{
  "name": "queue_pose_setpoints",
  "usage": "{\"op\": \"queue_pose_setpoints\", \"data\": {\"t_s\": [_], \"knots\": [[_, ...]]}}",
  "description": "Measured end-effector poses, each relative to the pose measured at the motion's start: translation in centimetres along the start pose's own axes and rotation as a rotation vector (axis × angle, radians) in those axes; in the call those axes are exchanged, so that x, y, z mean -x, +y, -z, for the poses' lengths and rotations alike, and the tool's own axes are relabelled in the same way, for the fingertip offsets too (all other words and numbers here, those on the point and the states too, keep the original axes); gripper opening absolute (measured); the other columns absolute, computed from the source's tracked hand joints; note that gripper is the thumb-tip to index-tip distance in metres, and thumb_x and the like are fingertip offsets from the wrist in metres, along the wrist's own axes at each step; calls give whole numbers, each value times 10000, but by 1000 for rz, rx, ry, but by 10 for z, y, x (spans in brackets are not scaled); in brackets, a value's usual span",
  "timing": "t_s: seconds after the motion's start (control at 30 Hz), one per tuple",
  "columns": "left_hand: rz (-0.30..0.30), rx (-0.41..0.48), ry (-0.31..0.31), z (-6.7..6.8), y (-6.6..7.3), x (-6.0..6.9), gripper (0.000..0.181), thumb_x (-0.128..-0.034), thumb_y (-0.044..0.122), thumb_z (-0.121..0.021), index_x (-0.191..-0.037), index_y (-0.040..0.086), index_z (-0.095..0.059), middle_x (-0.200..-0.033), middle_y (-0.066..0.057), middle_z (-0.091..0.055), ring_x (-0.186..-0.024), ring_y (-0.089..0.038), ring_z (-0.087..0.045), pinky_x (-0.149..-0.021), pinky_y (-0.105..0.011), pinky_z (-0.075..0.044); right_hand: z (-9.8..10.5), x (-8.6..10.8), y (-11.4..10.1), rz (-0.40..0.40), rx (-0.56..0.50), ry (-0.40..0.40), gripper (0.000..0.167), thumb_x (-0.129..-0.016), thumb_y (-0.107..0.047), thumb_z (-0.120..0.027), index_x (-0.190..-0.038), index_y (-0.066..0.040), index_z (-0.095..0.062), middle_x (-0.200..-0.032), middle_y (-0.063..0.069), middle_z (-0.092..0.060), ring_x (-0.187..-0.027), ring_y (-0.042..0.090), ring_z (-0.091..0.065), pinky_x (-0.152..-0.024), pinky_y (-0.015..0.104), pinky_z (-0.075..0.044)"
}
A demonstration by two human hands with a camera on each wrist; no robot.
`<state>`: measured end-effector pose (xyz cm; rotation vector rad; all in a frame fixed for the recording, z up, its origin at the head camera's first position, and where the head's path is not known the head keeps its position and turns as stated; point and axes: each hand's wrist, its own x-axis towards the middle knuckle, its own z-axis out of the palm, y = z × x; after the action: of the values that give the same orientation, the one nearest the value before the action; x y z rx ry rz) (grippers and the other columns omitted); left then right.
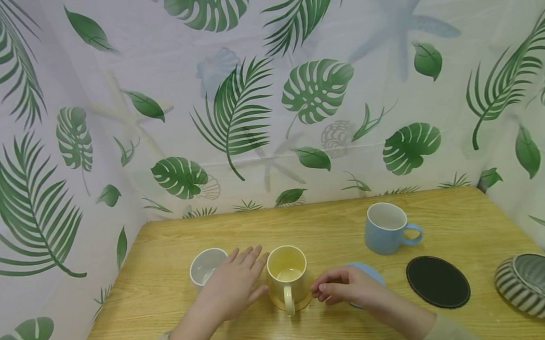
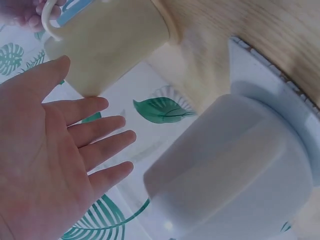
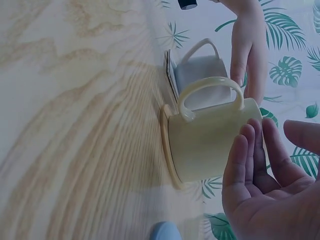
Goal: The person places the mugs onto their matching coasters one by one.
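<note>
The left hand [image 1: 234,284] is held flat with its fingers spread, gripping nothing; the right hand [image 1: 340,285] is loosely cupped, fingers close together, and holds nothing either. Between them stands the yellow mug [image 3: 215,145], upright on a round tan coaster [image 3: 167,145]; whether any fingertip touches it I cannot tell. Beside the left hand, on its outer side, the white mug [image 2: 225,170] sits on a pale square coaster [image 2: 250,65] with a patterned edge. So two mugs look settled, and I would judge the work about half done: the blue coaster [image 1: 371,272], partly hidden by the right hand, bears no mug, nor does the black coaster [image 1: 438,282] farther out on that side, while the blue mug [image 1: 382,237] stands on bare wood beyond the right hand and the striped mug [image 1: 523,290] farthest to its right.

The yellow mug is smooth, glossy and straight-walled with a looped handle; the white one is plain and slightly tapered. The black disc is matt with a stitched-looking rim; the striped mug is ridged and rounded, and under everything runs a grained wooden table [image 1: 166,270]
</note>
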<state>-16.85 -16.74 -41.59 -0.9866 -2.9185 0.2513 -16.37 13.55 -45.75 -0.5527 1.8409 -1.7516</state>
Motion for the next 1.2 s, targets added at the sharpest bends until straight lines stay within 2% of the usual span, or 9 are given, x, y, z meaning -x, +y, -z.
{"op": "queue_pose_setpoints", "data": {"t_s": [0.27, 0.57, 0.77, 0.83, 1.03, 1.2], "knots": [[-10, -38, 27, 6, 2, -2, 670, -1070, 503, -568, -1594, 94, -478, -1671, -139, -448, -1524, -316, -481, -1282, -513, -373, 12, 5, -3, 1, 7, 35, 413, -1072, -169, -585, -1288, 182, -620, -1081, -61, -767, -1011, 90, -727, -915, 268, -614], [-23, -46, 53, 13, 5, -5, 664, -1067, 525, -562, -1596, 132, -480, -1677, -123, -445, -1529, -301, -478, -1287, -497, -369, 30, 11, -10, -31, 1, 57, 374, -1090, -189, -561, -1290, 115, -651, -1098, -72, -753, -1041, 94, -710, -933, 250, -602], [-41, -62, 61, 17, 11, -9, 663, -1065, 538, -555, -1591, 140, -488, -1678, -115, -446, -1536, -296, -472, -1295, -492, -356, 37, 15, -16, 7, 29, 98, 363, -1087, -171, -557, -1274, 125, -654, -1077, -93, -762, -1014, 66, -707, -919, 240, -606], [-49, -57, 68, 17, 13, -11, 664, -1060, 539, -563, -1584, 136, -497, -1673, -116, -452, -1533, -299, -475, -1293, -491, -359, 39, 18, -17, 21, 35, 105, 352, -1088, -162, -555, -1268, 124, -655, -1076, -103, -762, -1013, 66, -713, -918, 240, -609], [-77, -67, 99, 13, 17, -15, 656, -1058, 555, -555, -1566, 143, -520, -1662, -108, -469, -1530, -291, -482, -1293, -479, -360, 48, 24, -20, 25, 12, 116, 272, -1102, -154, -549, -1248, 4, -715, -1098, -107, -769, -1038, 73, -721, -933, 239, -608], [-99, -92, 129, 10, 19, -21, 639, -1060, 566, -547, -1548, 154, -542, -1642, -96, -500, -1520, -277, -495, -1290, -466, -370, 54, 27, -22, 36, 15, 132, 266, -1109, -145, -539, -1247, -12, -723, -1106, -109, -772, -1039, 62, -719, -935, 223, -603]]}}
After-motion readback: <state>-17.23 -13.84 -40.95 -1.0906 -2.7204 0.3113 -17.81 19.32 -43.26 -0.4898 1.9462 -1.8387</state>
